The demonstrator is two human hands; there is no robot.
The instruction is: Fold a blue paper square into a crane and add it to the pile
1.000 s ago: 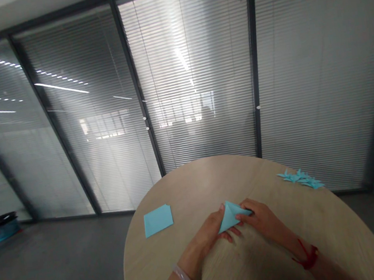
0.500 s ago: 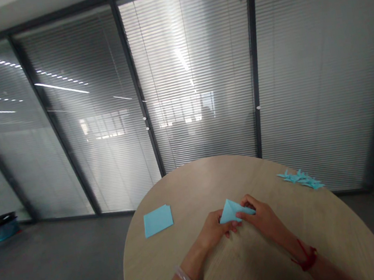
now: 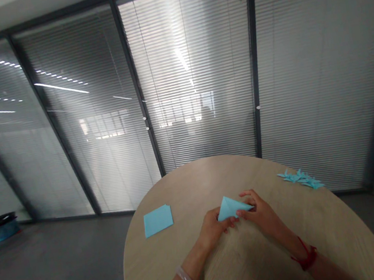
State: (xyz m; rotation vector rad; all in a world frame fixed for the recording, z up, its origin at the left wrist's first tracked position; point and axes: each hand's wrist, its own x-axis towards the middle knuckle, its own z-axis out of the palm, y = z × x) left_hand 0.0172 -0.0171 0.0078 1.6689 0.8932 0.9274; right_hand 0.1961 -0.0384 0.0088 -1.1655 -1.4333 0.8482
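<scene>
Both the left hand (image 3: pixel 214 229) and the right hand (image 3: pixel 260 213) pinch a folded blue paper triangle (image 3: pixel 232 208) in their fingers (image 3: pixel 246 196), over the round wooden table (image 3: pixel 244 261). A blue paper square (image 3: pixel 158 220) lies left; small blue paper pieces (image 3: pixel 300 179) lie far right.

Compared with the earlier frames, the folded blue paper triangle (image 3: pixel 232 208) sits farther forward, its long edge tilted less. The right hand (image 3: pixel 261 210) has lifted and spread its fingers (image 3: pixel 248 194) above the paper's point; the left hand (image 3: pixel 213 228) has shifted slightly forward.
</scene>
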